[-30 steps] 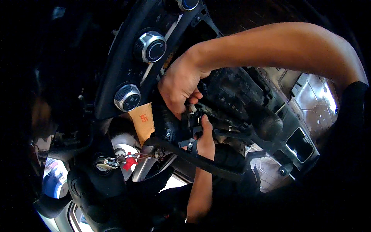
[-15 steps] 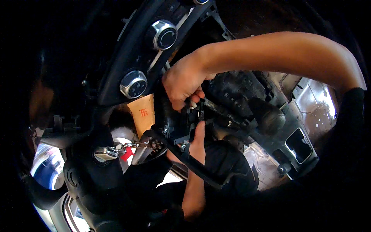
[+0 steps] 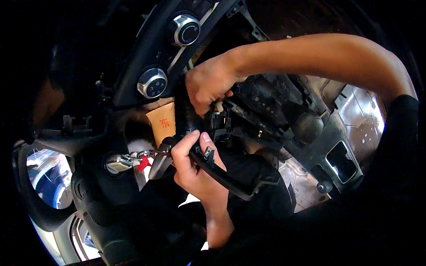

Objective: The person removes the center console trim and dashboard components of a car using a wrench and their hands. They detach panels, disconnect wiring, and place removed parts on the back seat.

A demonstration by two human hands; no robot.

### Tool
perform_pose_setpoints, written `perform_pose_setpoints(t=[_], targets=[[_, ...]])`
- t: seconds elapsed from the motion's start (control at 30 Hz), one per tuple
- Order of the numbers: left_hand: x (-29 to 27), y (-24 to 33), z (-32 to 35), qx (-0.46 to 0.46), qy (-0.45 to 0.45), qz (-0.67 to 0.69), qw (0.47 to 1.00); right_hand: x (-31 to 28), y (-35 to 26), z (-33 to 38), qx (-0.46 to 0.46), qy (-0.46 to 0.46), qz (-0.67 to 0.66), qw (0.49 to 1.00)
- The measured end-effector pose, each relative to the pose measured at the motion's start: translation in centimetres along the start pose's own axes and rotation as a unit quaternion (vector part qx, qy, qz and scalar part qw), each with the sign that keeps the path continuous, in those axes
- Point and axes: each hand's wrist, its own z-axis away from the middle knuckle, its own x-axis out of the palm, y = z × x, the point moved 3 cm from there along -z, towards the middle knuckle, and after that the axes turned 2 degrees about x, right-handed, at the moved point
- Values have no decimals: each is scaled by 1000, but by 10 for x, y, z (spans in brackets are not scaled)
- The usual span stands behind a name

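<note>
- One silver-faced key [image 3: 117,164] stood at the far left of my feed, a small red charm [image 3: 143,163] dangling just beside it.
- Two round silver-rimmed knobs [image 3: 152,83] sat one above the other on the slanted black dash panel, with a tan paper-like sheet [image 3: 161,122] below the lower one.
- My left hand [image 3: 199,166] was closed around a curved black plastic trim strip [image 3: 224,181], which slanted down to the right, a metal clip [image 3: 207,154] on its edge.
- My right hand [image 3: 211,86] was above it, fingers curled next to a small white piece [image 3: 218,106] over a black plastic fitting [image 3: 219,123]; I couldn't tell whether they gripped it.
- Farther right, I saw a rounded black shift knob [image 3: 307,127] over the dark console.
</note>
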Motion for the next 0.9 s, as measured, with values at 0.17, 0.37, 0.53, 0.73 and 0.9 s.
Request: perform_pose_setpoints(t=[0.17, 0.37, 0.53, 0.73, 0.9], targets=[[0, -4, 1, 15, 0, -9, 1000, 0, 0, 5, -2, 11, -40, 999], [8, -27, 13, 92, -53, -20, 994, 8, 3, -2, 7, 87, 44, 995], [-4, -36, 14, 46, 27, -46, 997, 15, -9, 1, -38, 119, 56, 991], [-6, -33, 7, 28, 11, -26, 999, 12, 0, 8, -42, 132, -48, 989], [-5, -36, 10, 29, 0, -16, 999, 16, 7, 7, -48, 141, -54, 987]])
